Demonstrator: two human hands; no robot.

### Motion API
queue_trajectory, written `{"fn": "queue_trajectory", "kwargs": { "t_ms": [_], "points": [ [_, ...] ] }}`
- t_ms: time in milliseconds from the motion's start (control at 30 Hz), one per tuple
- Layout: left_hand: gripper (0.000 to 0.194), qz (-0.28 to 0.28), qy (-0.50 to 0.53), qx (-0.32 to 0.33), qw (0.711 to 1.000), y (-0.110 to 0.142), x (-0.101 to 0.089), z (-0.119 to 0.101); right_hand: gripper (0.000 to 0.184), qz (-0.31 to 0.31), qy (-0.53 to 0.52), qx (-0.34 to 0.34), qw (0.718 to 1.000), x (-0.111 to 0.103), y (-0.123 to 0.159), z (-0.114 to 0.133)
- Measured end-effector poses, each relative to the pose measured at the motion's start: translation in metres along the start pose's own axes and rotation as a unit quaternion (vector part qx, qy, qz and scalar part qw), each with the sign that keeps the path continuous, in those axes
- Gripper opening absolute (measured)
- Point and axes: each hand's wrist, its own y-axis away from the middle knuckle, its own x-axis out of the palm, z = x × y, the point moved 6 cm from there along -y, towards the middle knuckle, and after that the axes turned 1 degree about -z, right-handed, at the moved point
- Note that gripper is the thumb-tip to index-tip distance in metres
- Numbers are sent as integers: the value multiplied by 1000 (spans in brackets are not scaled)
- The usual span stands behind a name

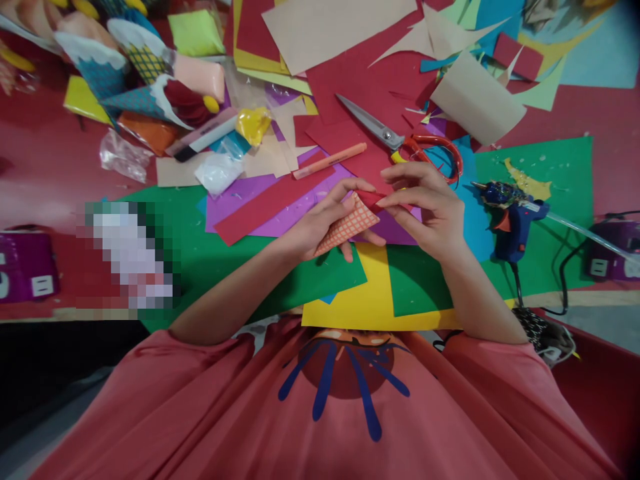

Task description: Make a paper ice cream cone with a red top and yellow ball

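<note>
The orange-checked cone [350, 223] is held above the middle of the table [107, 263], its wide end up and tilted toward the right, and most of the risk gathers around it. At the far left, blue-checked cones [97, 67] lie against one another and against wrapped packets; a nudge there could dent a rim or smear the white edging if it is soft. Next comes a white packet [220, 173], then a long red strip [270, 207] lying loose over purple sheets, which a dragging forearm could crease. The orange marker [310, 168] rests across the scraps and could roll if bumped. The left hand [320, 230] curls around the cone, thumb on its wall; too firm a squeeze would buckle the paper or open its seam. At the mouth, a small red piece [369, 198] is pinched between thumb and forefinger of the right hand [443, 220], whose other fingers are spread. Pulling it at an angle could tear it or warp the rim. Just beyond, the scissors [400, 141] lie with handles near those knuckles, so a reach could knock them. At the right, the glue gun [515, 227] is beside the forearm; if hot, it could burn skin, and a snagged cord [563, 267] could drag it.
</note>
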Motion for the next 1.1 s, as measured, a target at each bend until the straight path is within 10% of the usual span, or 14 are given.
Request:
{"fn": "queue_trajectory", "kwargs": {
  "t_ms": [1100],
  "points": [
    [49, 17, 31, -11, 999, 0, 4, -3, 17, -21, -66, 54, 996, 2, -1, -1]
  ]
}}
